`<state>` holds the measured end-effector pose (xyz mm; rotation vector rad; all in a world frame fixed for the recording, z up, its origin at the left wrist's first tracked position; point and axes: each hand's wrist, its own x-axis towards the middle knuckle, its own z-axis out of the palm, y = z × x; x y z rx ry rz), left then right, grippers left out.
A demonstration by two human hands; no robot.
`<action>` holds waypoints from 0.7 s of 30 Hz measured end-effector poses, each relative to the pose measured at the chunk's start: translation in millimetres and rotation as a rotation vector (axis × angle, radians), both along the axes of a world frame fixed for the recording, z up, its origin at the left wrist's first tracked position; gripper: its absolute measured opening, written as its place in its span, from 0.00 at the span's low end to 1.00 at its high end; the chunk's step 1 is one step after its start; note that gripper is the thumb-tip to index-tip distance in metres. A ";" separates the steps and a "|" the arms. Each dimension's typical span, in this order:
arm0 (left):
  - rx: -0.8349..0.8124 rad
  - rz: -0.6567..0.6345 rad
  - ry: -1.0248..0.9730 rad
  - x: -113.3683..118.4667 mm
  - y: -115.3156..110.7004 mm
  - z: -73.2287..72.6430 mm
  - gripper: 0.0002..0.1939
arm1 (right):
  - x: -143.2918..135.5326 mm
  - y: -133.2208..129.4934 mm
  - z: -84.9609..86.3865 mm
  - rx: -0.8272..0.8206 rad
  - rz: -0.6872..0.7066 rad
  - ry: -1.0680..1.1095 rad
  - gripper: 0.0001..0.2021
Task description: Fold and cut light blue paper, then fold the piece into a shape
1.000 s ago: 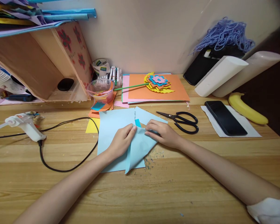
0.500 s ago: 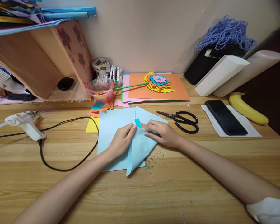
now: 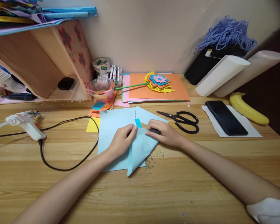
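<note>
A folded light blue paper (image 3: 142, 146) is between both hands, its pointed lower end hanging toward the table's front. My left hand (image 3: 123, 137) pinches its upper left edge between thumb and fingers. At the upper right edge, my right hand (image 3: 162, 132) has its fingers closed on the same paper, and a dark patch shows between those fingers; what it is, I cannot make out. Beneath lies a flat light blue sheet (image 3: 112, 124), with a torn light blue piece (image 3: 148, 114) and a small brighter blue strip (image 3: 138, 123) beside it.
Black-handled scissors (image 3: 182, 119) lie right of the hands. A phone (image 3: 226, 118) rests on white paper near a banana (image 3: 248, 109). On the left are a white glue gun (image 3: 25, 124) and its looping cable. Behind, a paper flower (image 3: 159, 81) lies on orange paper (image 3: 136, 91).
The right fingers have shifted slightly, and a dark patch now shows between them. Both hands keep nearly the same place on the folded paper.
</note>
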<state>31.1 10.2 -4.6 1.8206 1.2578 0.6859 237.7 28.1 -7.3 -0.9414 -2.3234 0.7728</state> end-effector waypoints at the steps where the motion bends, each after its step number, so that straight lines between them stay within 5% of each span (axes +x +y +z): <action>1: 0.001 -0.005 0.008 -0.3 -0.3 0.0 0.18 | 0.0 0.1 -0.2 -0.001 0.001 -0.001 0.07; 21: 0.006 -0.006 0.037 0.3 -0.6 4.2 0.17 | 0.6 -0.5 -0.5 0.035 0.057 0.008 0.07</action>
